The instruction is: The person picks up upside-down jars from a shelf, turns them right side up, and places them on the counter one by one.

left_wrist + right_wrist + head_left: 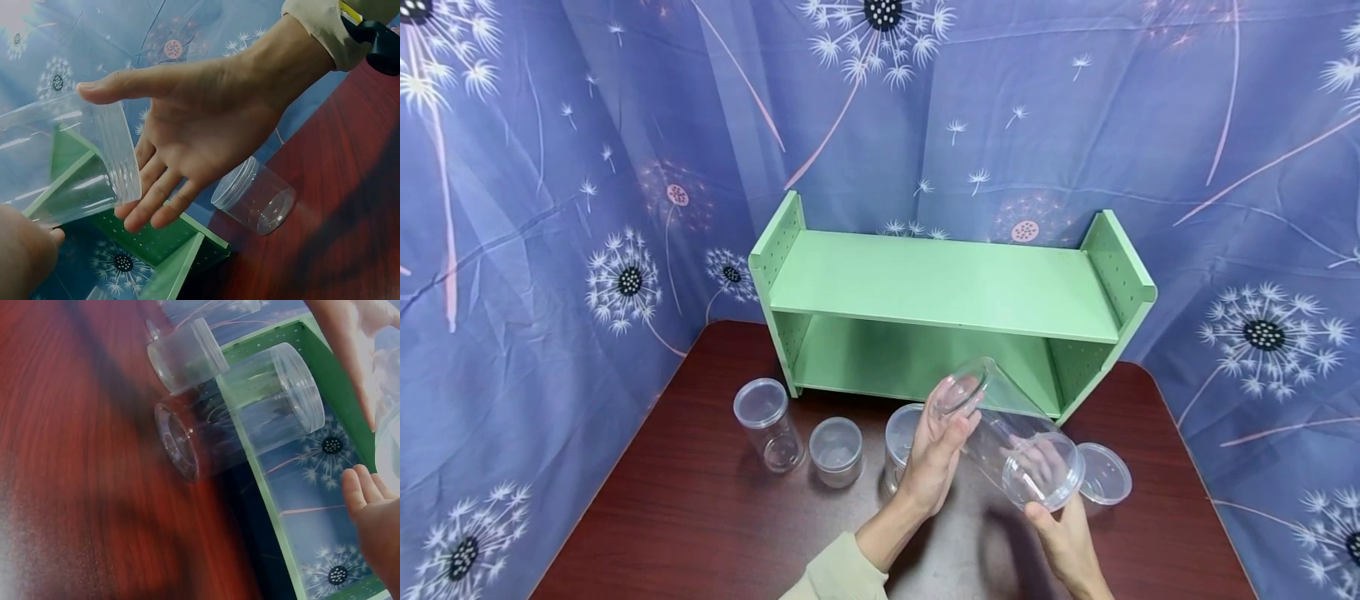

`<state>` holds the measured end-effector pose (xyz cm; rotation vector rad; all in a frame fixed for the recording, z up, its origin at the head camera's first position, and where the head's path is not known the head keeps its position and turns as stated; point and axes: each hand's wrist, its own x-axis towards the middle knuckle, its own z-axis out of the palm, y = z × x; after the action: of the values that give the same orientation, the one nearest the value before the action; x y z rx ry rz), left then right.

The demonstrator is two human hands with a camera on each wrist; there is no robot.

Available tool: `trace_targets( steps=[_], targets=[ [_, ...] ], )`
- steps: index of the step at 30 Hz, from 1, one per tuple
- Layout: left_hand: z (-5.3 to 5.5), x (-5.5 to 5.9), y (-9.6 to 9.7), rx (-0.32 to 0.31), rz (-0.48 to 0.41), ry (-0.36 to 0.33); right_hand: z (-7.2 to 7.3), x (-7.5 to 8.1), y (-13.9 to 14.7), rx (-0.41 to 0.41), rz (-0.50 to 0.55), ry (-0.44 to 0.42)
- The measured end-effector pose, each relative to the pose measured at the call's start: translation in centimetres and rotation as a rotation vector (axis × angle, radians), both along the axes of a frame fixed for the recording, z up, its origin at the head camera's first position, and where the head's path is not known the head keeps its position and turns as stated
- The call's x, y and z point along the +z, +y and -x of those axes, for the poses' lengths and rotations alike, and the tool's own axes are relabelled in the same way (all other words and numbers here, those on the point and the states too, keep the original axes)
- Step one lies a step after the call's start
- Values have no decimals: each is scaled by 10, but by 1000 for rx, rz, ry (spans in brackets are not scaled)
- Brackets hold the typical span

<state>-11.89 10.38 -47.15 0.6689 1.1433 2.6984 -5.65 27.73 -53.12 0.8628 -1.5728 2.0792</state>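
Note:
A large clear jar (1000,442) is tilted above the table, its upper end toward the left. My left hand (934,454) holds that end, thumb over the near side, fingers reaching behind. In the left wrist view this thumb lies across the ridged rim (119,153) while the fingers stay fairly straight. Lower down, my right hand (1063,537) grips the other end, its fingers visible through the clear wall. Behind the left hand stands a lidded jar (901,437), partly covered by it. A round clear lid (1105,473) lies near the right hand.
To the left on the dark red table (700,517) stand a tall clear jar (771,425) and a short one (836,452). A green two-tier shelf (940,283) stands at the back, before a blue dandelion-print cloth (1037,108).

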Motion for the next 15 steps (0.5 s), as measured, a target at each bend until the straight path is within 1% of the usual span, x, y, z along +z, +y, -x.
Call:
trace_targets(
  steps=[4,8,12,15],
  targets=[
    [-1,2,0,-40,73,-41,1,3,2,125,145,20],
    [-1,6,-2,-90,162,-76,1,7,7,195,243,45],
    [1,7,-7,-151,269,-65,-2,12,12,198,280,71],
    [2,8,-12,-183,364,-57,-5,18,13,189,345,64]
  ],
)
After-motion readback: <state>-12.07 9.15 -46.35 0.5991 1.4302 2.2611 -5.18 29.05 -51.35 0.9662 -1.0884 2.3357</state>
